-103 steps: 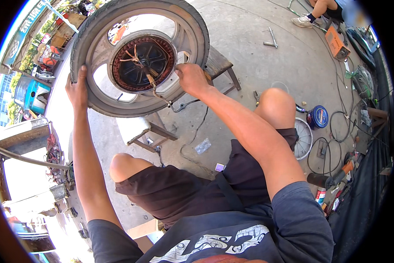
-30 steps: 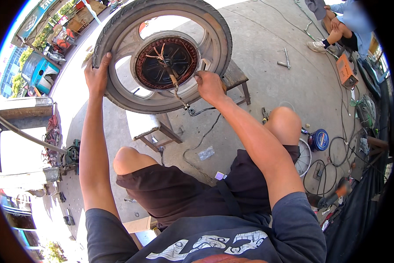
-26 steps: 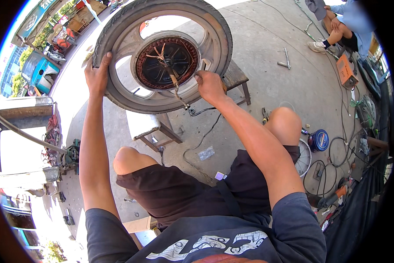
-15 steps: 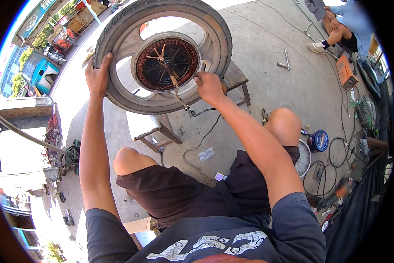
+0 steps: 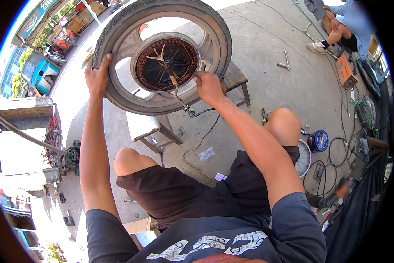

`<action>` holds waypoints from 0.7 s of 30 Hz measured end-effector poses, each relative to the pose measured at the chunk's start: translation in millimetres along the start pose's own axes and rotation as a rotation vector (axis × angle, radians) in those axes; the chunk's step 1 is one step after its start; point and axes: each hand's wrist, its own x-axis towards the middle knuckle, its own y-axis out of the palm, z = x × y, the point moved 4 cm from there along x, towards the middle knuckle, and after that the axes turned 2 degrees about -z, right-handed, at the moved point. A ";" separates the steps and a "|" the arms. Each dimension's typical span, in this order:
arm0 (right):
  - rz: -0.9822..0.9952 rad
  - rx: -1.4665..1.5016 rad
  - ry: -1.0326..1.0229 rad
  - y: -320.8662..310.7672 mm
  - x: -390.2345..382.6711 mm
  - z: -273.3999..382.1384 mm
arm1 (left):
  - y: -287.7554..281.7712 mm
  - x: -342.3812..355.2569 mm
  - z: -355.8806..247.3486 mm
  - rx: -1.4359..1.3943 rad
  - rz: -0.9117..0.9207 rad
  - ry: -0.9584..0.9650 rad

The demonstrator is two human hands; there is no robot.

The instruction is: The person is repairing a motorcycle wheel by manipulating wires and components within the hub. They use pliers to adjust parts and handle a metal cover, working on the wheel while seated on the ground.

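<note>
A spoked motor wheel (image 5: 122,94) with a black tyre stands tilted in front of me on a low wooden stool. Its open hub shows a ring of copper windings (image 5: 141,75) around a dark centre, with bare copper wire ends (image 5: 159,57) fanning out by the axle (image 5: 173,79). My left hand (image 5: 97,76) is wrapped around the tyre and rim at the left, thumb on the near face. My right hand (image 5: 211,89) is closed at the lower right of the hub, in front of the rim; what its fingers hold is hidden. A brownish edge shows beside its palm.
Under the wheel are a wooden stool (image 5: 235,78) and a pale-topped stool (image 5: 142,125). A T-shaped wrench (image 5: 285,61) lies on the concrete. To the right are a blue tub (image 5: 318,140), an orange box (image 5: 346,72), cables and a seated person (image 5: 337,28). An open metal cart (image 5: 24,107) stands left.
</note>
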 end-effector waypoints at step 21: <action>0.019 -0.042 0.036 2.0 -0.6 -1.9 | -0.4 1.0 1.4 -0.007 -0.006 0.026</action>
